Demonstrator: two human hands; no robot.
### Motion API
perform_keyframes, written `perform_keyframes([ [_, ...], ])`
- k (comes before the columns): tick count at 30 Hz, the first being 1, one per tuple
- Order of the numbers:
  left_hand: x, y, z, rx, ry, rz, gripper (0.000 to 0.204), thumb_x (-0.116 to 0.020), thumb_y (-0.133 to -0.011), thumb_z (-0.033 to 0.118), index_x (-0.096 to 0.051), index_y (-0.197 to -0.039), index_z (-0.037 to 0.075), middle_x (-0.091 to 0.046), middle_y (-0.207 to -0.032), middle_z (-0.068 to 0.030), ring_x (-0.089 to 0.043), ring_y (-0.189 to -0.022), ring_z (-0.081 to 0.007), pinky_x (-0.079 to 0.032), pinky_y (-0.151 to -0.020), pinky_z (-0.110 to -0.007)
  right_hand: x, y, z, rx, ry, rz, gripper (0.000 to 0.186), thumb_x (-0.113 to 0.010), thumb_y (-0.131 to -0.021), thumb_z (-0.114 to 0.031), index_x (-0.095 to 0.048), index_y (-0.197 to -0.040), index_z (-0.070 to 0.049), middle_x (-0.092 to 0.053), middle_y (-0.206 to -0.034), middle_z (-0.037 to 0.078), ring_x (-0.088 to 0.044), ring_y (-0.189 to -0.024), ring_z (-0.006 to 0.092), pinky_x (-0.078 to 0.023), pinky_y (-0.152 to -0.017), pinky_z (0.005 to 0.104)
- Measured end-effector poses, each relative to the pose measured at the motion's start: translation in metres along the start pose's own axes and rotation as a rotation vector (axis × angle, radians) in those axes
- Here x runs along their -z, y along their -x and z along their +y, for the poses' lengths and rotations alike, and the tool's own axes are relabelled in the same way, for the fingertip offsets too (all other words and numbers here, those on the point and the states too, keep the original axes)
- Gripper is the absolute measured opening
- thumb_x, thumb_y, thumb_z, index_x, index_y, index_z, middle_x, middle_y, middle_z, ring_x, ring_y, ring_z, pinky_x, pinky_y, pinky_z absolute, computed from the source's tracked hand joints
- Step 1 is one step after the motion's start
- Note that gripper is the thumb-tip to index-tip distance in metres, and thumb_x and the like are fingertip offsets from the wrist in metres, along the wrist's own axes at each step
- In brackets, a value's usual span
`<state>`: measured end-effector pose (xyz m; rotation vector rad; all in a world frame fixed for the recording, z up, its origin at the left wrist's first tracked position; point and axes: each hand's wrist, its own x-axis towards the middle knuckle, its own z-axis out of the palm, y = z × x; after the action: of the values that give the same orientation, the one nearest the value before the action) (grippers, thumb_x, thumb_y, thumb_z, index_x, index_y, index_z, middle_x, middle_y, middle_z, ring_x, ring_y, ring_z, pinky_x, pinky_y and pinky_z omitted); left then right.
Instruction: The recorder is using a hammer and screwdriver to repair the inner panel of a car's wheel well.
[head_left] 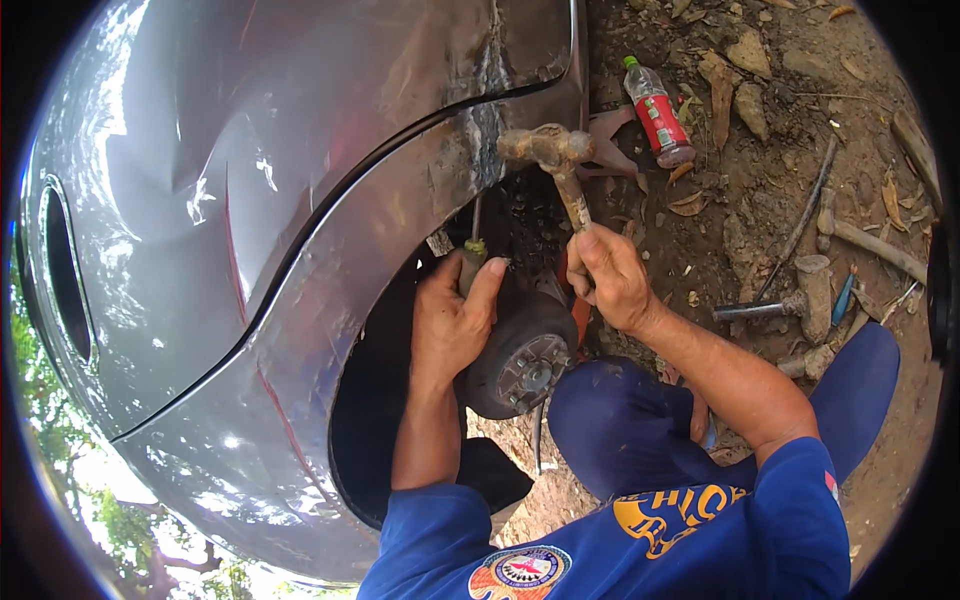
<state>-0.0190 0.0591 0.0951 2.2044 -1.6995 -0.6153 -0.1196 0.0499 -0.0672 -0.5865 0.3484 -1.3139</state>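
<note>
My left hand (447,325) reaches into the wheel arch of a grey car (370,240), with its fingers closed round the worn greenish handle of a screwdriver (473,262). The thin metal shaft points up behind the edge of the arch, and its tip is hidden. In my right hand (615,277) is a rusty ball-peen hammer (548,147), gripped by its handle. The hammer head is over the arch edge, beside a rough, patched seam (487,125) in the bodywork. Whether it touches the metal I cannot tell.
A bare wheel hub (527,372) shows below my hands, next to an orange support (580,318). On the dirt at the right lie a red-labelled bottle (660,115), another hammer (760,308), sticks, stones and dry leaves. My bent leg (620,425) is close to the hub.
</note>
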Motion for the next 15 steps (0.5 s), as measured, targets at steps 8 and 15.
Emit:
perform_keyframes([
  [8, 0.018, 0.008, -0.004, 0.014, -0.024, -0.028, 0.021, -0.064, -0.086, 0.023, -0.058, -0.087, 0.003, -0.050, -0.056, 0.0027, -0.045, -0.049, -0.0049, -0.035, -0.044, -0.021, 0.015, 0.007, -0.015, -0.001, 0.136, -0.003, 0.046, -0.042, -0.095, -0.041, -0.050, -0.072, -0.002, -0.039, -0.051, -0.001, -0.037, -0.047, 0.0065, -0.032, -0.045, 0.0254],
  [15, 0.030, 0.010, 0.000, 0.082, -0.051, -0.073, 0.022, -0.063, -0.086, 0.024, -0.058, -0.081, 0.003, -0.049, -0.056, 0.0024, -0.043, -0.046, -0.0048, -0.033, -0.042, -0.021, 0.016, 0.009, -0.011, -0.047, 0.147, -0.002, 0.046, -0.042, -0.095, -0.041, -0.049, -0.069, -0.003, -0.039, -0.052, -0.001, -0.038, -0.048, 0.0070, -0.032, -0.045, 0.0262],
])
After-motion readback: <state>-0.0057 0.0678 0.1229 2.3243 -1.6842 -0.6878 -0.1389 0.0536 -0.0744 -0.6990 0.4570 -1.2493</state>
